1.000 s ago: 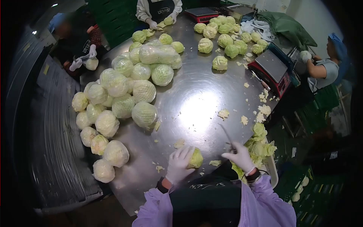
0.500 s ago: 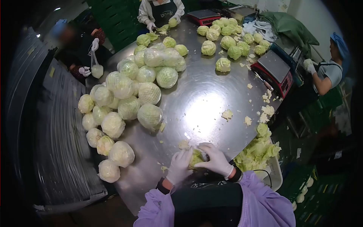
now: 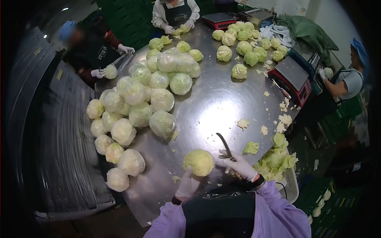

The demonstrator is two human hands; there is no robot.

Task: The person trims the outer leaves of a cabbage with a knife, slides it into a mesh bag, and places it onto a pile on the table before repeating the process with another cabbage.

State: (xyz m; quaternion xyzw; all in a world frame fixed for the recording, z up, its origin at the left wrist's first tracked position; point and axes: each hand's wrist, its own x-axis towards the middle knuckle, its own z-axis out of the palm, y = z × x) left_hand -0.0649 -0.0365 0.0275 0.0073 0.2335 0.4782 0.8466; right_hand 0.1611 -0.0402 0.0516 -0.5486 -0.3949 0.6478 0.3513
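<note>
A pale yellow-green cabbage (image 3: 199, 163) rests on my left hand (image 3: 188, 184), whose gloved fingers support it from below and are partly hidden by it. To its right, my right hand (image 3: 240, 166) grips a knife (image 3: 225, 145) with a dark, curved blade pointing up and away from me. A gap separates the blade from the cabbage. One loose cabbage leaf (image 3: 251, 148) lies on the steel table (image 3: 190, 131) just beyond my right hand.
Wrapped cabbages (image 3: 139, 115) are heaped on the left. Unwrapped cabbages (image 3: 244, 48) and a red scale (image 3: 291, 73) stand at the far right. Leaves fill a white basket (image 3: 293, 186) near my right elbow. Co-workers (image 3: 176, 14) stand around the table.
My hands have moved apart from around the cabbage. It now sits on my left hand, and a knife shows in my right. A loose leaf has appeared by the table's right edge.
</note>
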